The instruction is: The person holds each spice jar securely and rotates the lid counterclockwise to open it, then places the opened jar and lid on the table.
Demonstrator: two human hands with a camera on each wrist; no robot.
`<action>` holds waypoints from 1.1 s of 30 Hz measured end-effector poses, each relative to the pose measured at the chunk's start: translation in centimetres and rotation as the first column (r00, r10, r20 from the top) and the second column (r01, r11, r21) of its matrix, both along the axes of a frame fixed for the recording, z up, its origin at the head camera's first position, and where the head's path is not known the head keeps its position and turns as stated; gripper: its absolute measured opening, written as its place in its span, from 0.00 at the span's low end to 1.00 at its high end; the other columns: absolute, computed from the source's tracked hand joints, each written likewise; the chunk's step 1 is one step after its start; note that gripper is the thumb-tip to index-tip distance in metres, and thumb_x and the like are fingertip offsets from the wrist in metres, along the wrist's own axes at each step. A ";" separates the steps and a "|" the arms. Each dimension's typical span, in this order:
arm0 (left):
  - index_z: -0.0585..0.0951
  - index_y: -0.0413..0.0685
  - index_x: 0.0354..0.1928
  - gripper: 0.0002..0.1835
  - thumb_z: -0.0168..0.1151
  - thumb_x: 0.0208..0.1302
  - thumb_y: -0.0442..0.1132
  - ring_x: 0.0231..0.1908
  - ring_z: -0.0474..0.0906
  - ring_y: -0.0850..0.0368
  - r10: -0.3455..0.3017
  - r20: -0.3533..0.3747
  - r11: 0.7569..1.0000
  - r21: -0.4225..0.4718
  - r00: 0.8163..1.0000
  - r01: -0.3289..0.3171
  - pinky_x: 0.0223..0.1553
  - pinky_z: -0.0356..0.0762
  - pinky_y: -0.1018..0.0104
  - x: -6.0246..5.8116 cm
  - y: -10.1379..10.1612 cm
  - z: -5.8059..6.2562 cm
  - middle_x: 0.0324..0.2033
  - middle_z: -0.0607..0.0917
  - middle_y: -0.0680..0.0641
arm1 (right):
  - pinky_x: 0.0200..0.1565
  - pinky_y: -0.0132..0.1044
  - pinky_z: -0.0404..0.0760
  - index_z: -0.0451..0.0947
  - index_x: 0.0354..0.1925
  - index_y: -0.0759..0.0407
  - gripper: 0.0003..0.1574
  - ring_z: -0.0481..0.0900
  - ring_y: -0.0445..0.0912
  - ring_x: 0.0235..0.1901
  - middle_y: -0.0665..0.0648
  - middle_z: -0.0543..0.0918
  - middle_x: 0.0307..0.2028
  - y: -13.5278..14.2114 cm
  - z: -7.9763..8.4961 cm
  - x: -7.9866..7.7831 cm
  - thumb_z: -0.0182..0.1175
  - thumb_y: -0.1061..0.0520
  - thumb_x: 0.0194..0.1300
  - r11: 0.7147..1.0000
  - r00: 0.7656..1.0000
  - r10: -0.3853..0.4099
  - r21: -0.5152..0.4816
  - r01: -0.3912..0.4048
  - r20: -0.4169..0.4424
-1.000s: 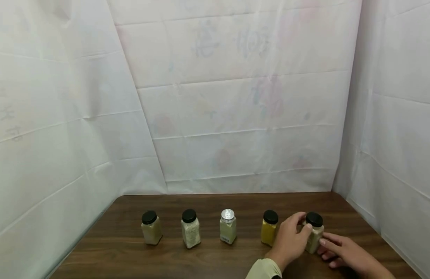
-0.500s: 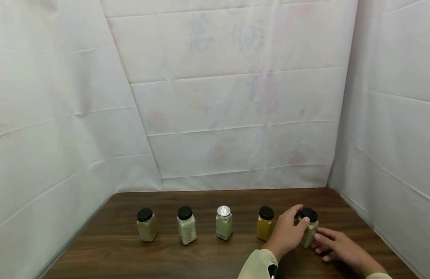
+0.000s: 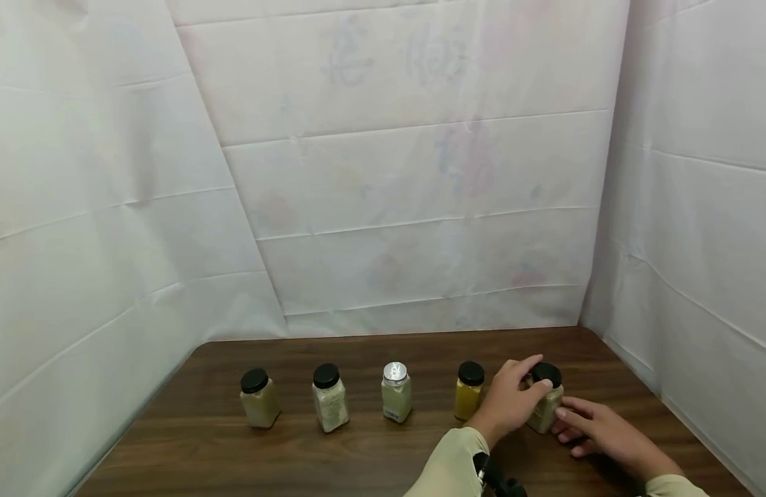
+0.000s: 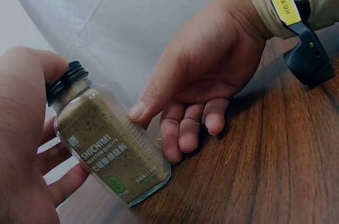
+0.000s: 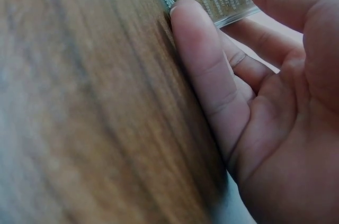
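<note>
A square clear spice jar [image 3: 546, 411] with a black screw lid stands on the table at the right end of a row. White lettering on its front reads SHICHIMI in the left wrist view, and the contents are brownish with dark flecks. From the left side my left hand [image 3: 510, 399] holds this jar, thumb near the lid and fingers partly behind the glass. Low on the opposite side, my right hand [image 3: 613, 433] grips it with thumb and fingers. Printed text on another face of the spice jar [image 4: 114, 147] shows in the right wrist view.
Left of the hands stand a yellow-filled jar [image 3: 468, 400], a silver-lidded jar [image 3: 397, 400], a pale jar [image 3: 330, 404] and a tan jar [image 3: 261, 406]. White cloth walls [image 3: 383, 172] enclose the brown wooden table [image 3: 283, 462] at back and sides.
The head view has shifted slightly, so the whole scene sits a little further left and higher. Both hands stay at the same jar, and the row of jars keeps its spacing.
</note>
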State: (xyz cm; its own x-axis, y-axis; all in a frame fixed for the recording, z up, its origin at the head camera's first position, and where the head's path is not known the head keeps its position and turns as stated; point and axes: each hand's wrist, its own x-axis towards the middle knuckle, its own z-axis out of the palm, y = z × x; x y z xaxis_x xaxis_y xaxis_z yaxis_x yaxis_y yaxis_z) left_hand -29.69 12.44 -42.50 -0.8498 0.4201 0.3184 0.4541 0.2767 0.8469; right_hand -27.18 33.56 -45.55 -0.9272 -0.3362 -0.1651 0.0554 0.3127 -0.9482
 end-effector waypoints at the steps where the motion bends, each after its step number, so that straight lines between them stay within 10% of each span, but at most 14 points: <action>1: 0.67 0.76 0.61 0.22 0.52 0.65 0.57 0.43 0.69 0.69 -0.002 0.001 1.000 -0.013 1.000 0.002 0.42 0.71 0.68 -0.1 0.0 0.0 0.47 0.71 0.61 | 0.38 0.47 0.79 0.53 0.65 0.75 0.40 0.78 0.53 0.41 0.59 0.79 0.42 0.0 0.0 0.0 0.46 0.45 0.71 1.000 1.000 -0.002 0.000 0.002 0.001; 33: 0.71 0.76 0.57 0.18 0.52 0.64 0.58 0.41 0.69 0.67 -0.022 -0.016 0.993 -0.117 1.000 0.020 0.40 0.70 0.66 -0.8 -0.2 0.2 0.47 0.71 0.61 | 0.36 0.46 0.79 0.55 0.64 0.75 0.39 0.78 0.52 0.39 0.59 0.79 0.40 -0.1 -0.1 -0.1 0.47 0.45 0.71 1.000 1.000 -0.006 0.008 0.006 -0.017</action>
State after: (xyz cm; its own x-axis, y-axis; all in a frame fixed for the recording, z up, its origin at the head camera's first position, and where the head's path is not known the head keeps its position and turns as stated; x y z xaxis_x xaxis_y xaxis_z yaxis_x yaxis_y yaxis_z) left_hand -30.53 12.26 -42.30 -0.8352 0.4730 0.2806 0.4750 0.3635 0.8014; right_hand -27.29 33.43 -45.70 -0.9318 -0.3298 -0.1516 0.0408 0.3198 -0.9466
